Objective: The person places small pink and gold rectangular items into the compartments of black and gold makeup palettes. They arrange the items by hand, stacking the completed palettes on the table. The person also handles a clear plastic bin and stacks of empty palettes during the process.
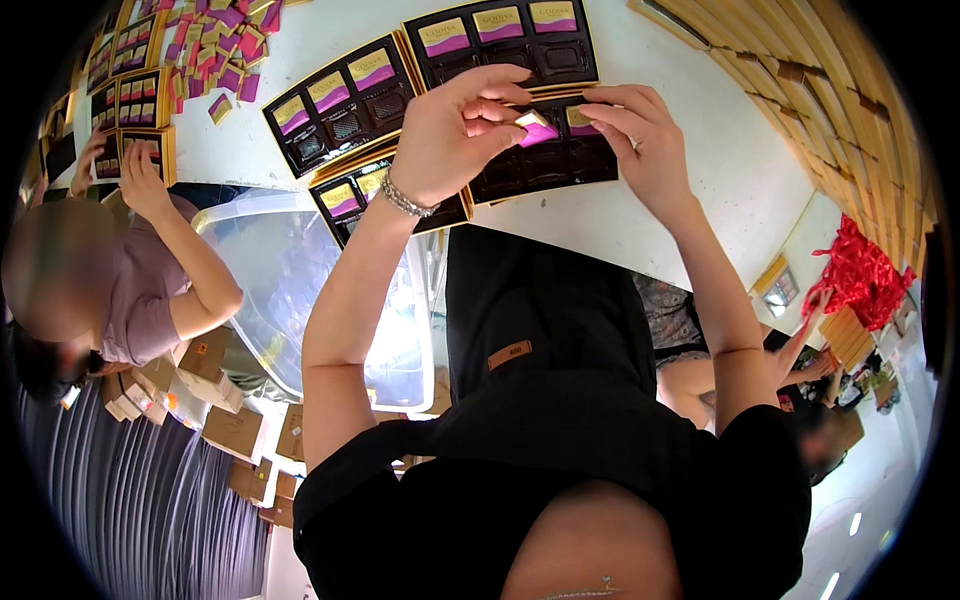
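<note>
My left hand [450,140] is closed, pinching a small gold-and-purple wrapped chocolate square [537,128] between thumb and fingers. That square is tilted over the near dark tray [545,170], which sits in a gold-edged box. My right hand [645,145] is at the tray's far right corner, thumb and forefinger apart. Its fingertips lie against or just over another wrapped chocolate square [579,119] in the tray's far row; contact is hard to tell. The tray's near row holds no squares. Part of its far left is hidden behind my left hand.
Filled-row boxes stand at the far side [500,55], to the left [345,100] and under my left wrist [340,215]. Loose wrapped squares [215,50] heap at far left. A clear plastic tub [290,290] and a co-worker's hands [140,180] are left; red ribbons [850,275] hang right.
</note>
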A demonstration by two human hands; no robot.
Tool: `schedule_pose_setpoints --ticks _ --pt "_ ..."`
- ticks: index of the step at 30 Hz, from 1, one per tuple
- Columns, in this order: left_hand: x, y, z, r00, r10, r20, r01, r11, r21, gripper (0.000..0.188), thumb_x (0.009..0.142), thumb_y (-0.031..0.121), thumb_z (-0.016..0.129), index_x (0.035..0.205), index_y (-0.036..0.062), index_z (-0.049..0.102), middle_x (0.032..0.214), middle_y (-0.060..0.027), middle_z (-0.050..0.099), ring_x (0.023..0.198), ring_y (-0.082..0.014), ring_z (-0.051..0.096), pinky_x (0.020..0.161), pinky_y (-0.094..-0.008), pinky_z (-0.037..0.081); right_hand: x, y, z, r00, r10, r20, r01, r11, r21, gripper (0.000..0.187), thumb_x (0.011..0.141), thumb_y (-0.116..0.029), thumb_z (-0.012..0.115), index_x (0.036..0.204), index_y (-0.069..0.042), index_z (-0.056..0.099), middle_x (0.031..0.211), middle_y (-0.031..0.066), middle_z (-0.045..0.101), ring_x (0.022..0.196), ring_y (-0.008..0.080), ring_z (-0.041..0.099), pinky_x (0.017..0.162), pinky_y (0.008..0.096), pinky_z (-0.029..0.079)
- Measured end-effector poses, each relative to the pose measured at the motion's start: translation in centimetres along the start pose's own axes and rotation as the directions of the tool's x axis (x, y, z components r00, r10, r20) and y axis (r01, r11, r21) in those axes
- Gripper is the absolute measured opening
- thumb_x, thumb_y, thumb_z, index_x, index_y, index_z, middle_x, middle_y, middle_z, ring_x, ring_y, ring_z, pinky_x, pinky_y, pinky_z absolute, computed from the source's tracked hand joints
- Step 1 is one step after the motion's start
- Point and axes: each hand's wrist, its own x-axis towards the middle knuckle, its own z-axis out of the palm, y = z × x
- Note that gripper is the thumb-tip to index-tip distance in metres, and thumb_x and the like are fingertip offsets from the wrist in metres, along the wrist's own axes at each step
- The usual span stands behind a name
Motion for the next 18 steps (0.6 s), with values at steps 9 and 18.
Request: schedule_pose_setpoints --ticks 9,18 --pt "0.6 -2.4 4.0 0.914 0.405 0.006 -0.331 0.737 0.589 0.021 0.079 -0.001 0.072 0.099 0.0048 0.073 0.092 -0.0061 0.072 0.076 -0.0138 0.069 0.06 -0.0221 0.053 -4.3 0.2 1.5 0.987 -0.07 0.143 0.109 0.954 -0.279 0.048 0.084 -0.017 0.07 0.129 -0.006 0.057 0.14 0.0066 0.053 0.135 0.0293 0.044 0.109 0.049 0.036" --pt "-1.9 -0.6 5.4 0.996 0.052 -0.075 -0.082 0.871 -0.484 0.04 0.084 -0.012 0.064 0.122 -0.0018 0.057 0.101 -0.0092 0.067 0.094 -0.02 0.067 0.079 -0.0321 0.058 -3.5 -3.3 0.4 0.973 0.228 -0.038 -0.151 0.754 0.64 0.031 0.08 -0.001 0.071 0.11 -0.001 0.064 0.113 0.0127 0.063 0.092 0.0296 0.062 0.083 0.0343 0.052"
